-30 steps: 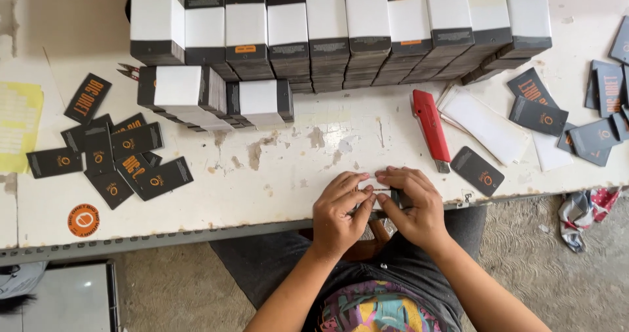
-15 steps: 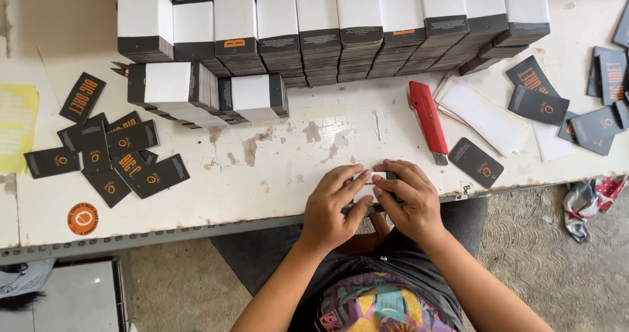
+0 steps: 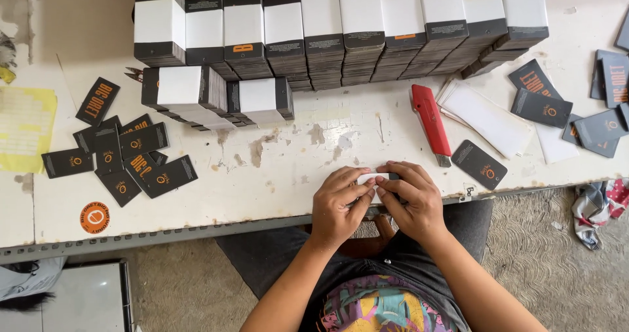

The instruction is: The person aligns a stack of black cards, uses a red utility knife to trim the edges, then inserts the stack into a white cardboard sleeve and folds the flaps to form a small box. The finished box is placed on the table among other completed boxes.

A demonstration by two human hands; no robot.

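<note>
Both hands meet at the near edge of the white desk (image 3: 196, 204). The left hand (image 3: 337, 204) and right hand (image 3: 409, 198) together pinch a small bundle of cards (image 3: 372, 177) wrapped in white (mostly hidden by fingers). A red box cutter (image 3: 431, 122) lies just beyond; banded card stacks (image 3: 341, 31) line the far edge.

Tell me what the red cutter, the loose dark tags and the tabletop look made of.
Red cutter: likely moulded plastic, smooth with a slight sheen. Dark tags: apparently matte printed card, thin and flat. Tabletop: white-painted board, probably wood; the paint is chipped, with brownish patches showing.
</note>
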